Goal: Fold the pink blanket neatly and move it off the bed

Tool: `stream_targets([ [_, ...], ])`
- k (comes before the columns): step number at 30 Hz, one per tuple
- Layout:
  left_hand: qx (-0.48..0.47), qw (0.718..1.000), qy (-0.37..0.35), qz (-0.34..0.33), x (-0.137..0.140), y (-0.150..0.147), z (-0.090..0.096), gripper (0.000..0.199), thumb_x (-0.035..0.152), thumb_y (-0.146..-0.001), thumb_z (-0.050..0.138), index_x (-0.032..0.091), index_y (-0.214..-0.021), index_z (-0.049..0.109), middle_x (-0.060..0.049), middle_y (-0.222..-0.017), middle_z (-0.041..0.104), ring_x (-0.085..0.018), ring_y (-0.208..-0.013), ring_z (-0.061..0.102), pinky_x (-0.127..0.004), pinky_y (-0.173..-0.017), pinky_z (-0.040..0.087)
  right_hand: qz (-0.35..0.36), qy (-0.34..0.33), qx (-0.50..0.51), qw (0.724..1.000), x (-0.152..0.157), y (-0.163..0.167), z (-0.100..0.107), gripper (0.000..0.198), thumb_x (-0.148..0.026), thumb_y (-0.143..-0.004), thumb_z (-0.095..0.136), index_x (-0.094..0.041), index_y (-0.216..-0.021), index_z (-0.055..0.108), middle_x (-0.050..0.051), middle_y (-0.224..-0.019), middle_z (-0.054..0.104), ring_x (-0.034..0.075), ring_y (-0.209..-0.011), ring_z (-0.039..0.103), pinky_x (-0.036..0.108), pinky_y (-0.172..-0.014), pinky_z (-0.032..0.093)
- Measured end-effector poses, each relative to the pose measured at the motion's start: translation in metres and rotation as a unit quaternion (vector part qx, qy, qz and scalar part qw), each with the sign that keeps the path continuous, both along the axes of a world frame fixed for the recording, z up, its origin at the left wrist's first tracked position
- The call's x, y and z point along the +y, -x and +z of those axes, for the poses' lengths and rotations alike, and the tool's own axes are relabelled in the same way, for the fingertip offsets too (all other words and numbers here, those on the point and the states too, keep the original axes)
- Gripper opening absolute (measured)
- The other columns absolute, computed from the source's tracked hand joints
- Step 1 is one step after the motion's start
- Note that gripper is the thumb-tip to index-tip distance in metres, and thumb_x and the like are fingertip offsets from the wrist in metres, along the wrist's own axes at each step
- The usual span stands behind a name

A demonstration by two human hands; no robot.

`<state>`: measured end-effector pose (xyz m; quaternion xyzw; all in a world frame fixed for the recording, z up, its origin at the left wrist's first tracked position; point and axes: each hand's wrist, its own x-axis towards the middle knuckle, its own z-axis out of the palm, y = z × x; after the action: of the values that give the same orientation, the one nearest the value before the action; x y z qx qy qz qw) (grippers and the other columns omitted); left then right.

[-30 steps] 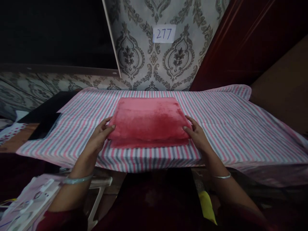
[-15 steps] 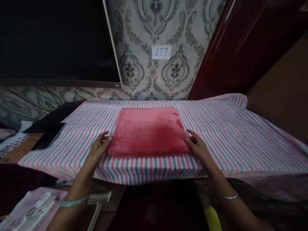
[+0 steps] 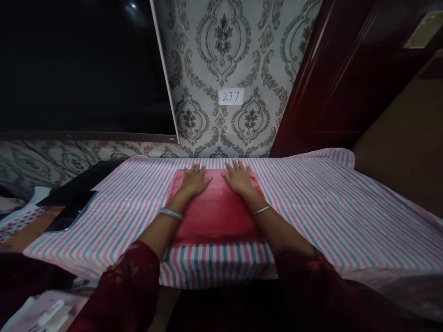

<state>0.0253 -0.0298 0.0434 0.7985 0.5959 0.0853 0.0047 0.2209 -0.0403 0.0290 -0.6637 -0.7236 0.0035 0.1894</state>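
A folded red plush cloth [image 3: 214, 216] lies flat as a rectangle on the striped tablecloth [image 3: 311, 207]. My left hand [image 3: 194, 180] rests palm down on its far left part, fingers spread and pointing to the wall. On the far right part lies my right hand [image 3: 239, 177], also flat with fingers apart. Neither hand grips the cloth. My forearms cover parts of its left and right edges.
Behind the table stands a patterned wall with a paper label [image 3: 230, 96] reading 277. A large dark screen [image 3: 83, 69] is at the left, a dark red wooden panel [image 3: 325, 83] at the right. A black flat object [image 3: 71, 214] lies at the table's left end.
Both hands have moved from the near side edges of the red cloth forward and inward onto its far part, now lying flat. The view has tilted up slightly.
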Motion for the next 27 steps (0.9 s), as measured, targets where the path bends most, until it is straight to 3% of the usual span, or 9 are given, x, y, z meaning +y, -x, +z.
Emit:
stream_targets([
  [4, 0.039, 0.999, -0.005, 0.019, 0.002, -0.003, -0.032, 0.064, 0.049, -0.103, 0.029, 0.014, -0.157, 0.034, -0.017, -0.163, 0.031, -0.031, -0.153, 0.023, -0.057, -0.123, 0.012, -0.032, 0.026, -0.022, 0.999, 0.006, -0.007, -0.030, 0.057, -0.053, -0.104, 0.031, -0.026, -0.151, 0.045, 0.011, -0.159, 0.041, 0.033, -0.149, 0.031, 0.061, -0.119, 0.019],
  [8, 0.036, 0.999, -0.016, 0.013, 0.001, -0.002, -0.044, 0.065, 0.052, -0.103, 0.028, 0.015, -0.157, 0.034, -0.015, -0.163, 0.033, -0.030, -0.153, 0.025, -0.057, -0.123, 0.012, -0.036, 0.020, -0.025, 0.999, 0.007, -0.009, -0.042, 0.058, -0.055, -0.103, 0.030, -0.026, -0.153, 0.043, 0.010, -0.160, 0.040, 0.032, -0.149, 0.030, 0.059, -0.119, 0.019],
  [14, 0.035, 0.996, -0.043, 0.067, 0.006, 0.004, -0.037, 0.067, 0.055, -0.101, 0.029, 0.013, -0.153, 0.041, -0.018, -0.160, 0.038, -0.032, -0.151, 0.028, -0.060, -0.122, 0.012, -0.033, 0.023, -0.033, 0.999, 0.009, -0.008, -0.040, 0.058, -0.054, -0.104, 0.028, -0.026, -0.152, 0.044, 0.011, -0.160, 0.040, 0.033, -0.149, 0.030, 0.061, -0.118, 0.020],
  [18, 0.024, 0.990, 0.007, 0.141, 0.018, 0.025, -0.030, 0.067, 0.055, -0.100, 0.026, 0.015, -0.152, 0.040, -0.018, -0.160, 0.037, -0.033, -0.151, 0.026, -0.065, -0.120, 0.015, -0.026, 0.018, -0.034, 0.999, 0.008, -0.009, -0.041, 0.058, -0.052, -0.104, 0.028, -0.025, -0.152, 0.044, 0.011, -0.159, 0.041, 0.033, -0.149, 0.030, 0.062, -0.118, 0.020],
  [22, -0.019, 0.982, 0.072, 0.173, 0.026, 0.040, -0.025, 0.068, 0.057, -0.099, 0.025, 0.019, -0.154, 0.037, -0.013, -0.164, 0.031, -0.032, -0.152, 0.023, -0.061, -0.115, 0.032, -0.030, 0.023, -0.022, 0.999, 0.006, -0.008, -0.039, 0.057, -0.053, -0.104, 0.028, -0.026, -0.152, 0.045, 0.011, -0.159, 0.041, 0.033, -0.149, 0.030, 0.061, -0.118, 0.019],
  [27, -0.003, 0.976, 0.097, 0.194, 0.037, 0.036, -0.009, 0.067, 0.056, -0.097, 0.027, 0.017, -0.147, 0.047, -0.017, -0.158, 0.042, -0.036, -0.146, 0.035, -0.064, -0.111, 0.035, -0.033, 0.038, -0.022, 0.998, 0.006, -0.006, -0.032, 0.058, -0.055, -0.104, 0.028, -0.027, -0.153, 0.042, 0.010, -0.161, 0.037, 0.032, -0.150, 0.026, 0.059, -0.120, 0.017],
])
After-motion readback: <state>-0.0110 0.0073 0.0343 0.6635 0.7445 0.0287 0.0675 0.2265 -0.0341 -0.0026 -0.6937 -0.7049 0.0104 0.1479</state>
